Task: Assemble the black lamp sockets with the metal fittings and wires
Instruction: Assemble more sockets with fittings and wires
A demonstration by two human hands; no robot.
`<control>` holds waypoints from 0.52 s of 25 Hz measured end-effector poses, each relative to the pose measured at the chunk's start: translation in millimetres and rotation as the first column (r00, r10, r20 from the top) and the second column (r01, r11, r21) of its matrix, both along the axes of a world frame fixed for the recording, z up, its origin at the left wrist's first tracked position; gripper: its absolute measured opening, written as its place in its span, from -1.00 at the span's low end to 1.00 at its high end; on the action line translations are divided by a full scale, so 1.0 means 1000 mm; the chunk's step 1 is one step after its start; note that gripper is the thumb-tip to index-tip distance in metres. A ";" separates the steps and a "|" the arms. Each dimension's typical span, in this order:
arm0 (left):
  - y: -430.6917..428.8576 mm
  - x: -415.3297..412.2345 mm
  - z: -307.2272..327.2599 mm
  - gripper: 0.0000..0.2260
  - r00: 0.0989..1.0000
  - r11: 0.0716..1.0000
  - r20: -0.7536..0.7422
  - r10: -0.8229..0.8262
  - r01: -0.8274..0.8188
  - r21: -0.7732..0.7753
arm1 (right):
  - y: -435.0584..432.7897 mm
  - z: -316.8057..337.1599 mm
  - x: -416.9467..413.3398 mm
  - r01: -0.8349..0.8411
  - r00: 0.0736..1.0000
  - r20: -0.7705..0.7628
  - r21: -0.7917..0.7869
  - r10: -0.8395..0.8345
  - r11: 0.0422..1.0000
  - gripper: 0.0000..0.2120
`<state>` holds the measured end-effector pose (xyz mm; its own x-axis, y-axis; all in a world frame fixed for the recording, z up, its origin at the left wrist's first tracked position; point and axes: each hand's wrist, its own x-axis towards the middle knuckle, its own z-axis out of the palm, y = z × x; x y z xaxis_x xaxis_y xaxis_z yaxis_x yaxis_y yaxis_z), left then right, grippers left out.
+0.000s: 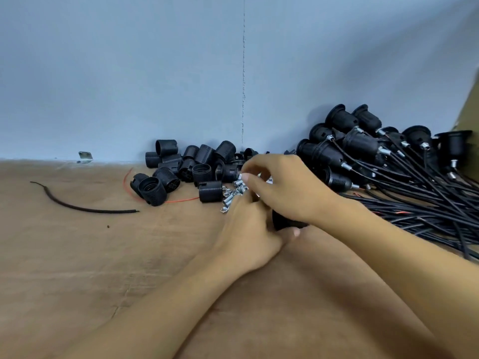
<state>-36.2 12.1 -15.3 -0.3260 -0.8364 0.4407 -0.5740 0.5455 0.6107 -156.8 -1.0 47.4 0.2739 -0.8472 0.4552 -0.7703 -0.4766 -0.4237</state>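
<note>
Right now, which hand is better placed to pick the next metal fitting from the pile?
Right hand: its fingertips sit at the metal fittings, while the left hand seems busy holding a black socket.

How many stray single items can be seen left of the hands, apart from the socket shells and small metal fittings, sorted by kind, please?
Black cable offcut: 1
Thin red wire: 1
Metal bracket at the foot of the wall: 1
Small dark speck: 1
Total: 4
</note>
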 end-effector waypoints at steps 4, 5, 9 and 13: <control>0.001 -0.001 0.004 -0.72 0.999 0.999 -0.024 -0.035 0.035 0.010 | 0.042 -0.018 -0.074 -0.050 0.974 -0.215 0.107 0.072 0.993 -0.64; 0.001 -0.003 0.004 -0.64 0.999 0.999 -0.009 -0.037 0.037 0.019 | 0.046 -0.024 -0.084 -0.054 0.973 -0.219 0.121 0.080 0.991 -0.59; -0.003 -0.005 0.003 -0.42 0.996 1.000 0.089 0.023 -0.024 0.013 | 0.045 -0.038 -0.100 0.038 0.996 -0.075 -0.003 -0.038 0.999 -0.58; -0.013 -0.013 0.009 -0.63 0.916 0.973 0.395 0.071 0.024 -0.231 | 0.044 -0.043 -0.106 0.172 0.984 0.055 -0.090 -0.167 0.981 -0.56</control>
